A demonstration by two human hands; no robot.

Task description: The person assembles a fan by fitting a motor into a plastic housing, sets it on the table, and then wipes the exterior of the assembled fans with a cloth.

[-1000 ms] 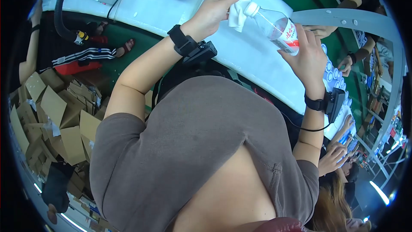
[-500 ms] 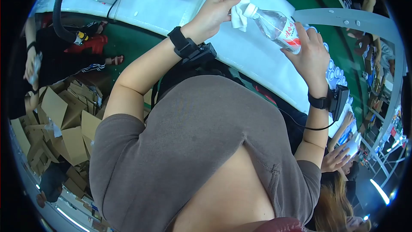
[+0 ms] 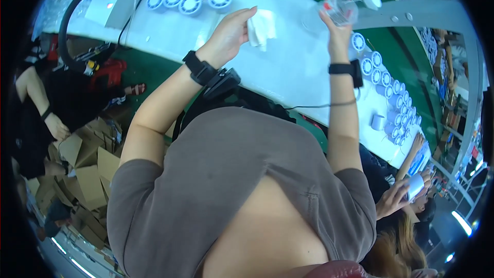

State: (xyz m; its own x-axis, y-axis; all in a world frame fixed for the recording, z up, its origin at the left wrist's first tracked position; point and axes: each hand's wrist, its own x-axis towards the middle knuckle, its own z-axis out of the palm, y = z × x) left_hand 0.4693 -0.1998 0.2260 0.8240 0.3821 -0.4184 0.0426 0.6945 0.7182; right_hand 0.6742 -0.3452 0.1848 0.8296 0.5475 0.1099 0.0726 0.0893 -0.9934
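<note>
Left grip [image 3: 229, 33] pinches a white cloth [image 3: 261, 28]; right grip [image 3: 335, 20] clasps a clear bottle [image 3: 343, 6].

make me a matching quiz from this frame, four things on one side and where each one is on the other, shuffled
Things:
1. white cloth
2. clear plastic bottle
3. cardboard boxes
4. white round parts

Places:
A. in rows on the white table
B. in the left hand
C. piled on the floor at left
D. in the right hand

Pairs: 1-B, 2-D, 3-C, 4-A
</note>
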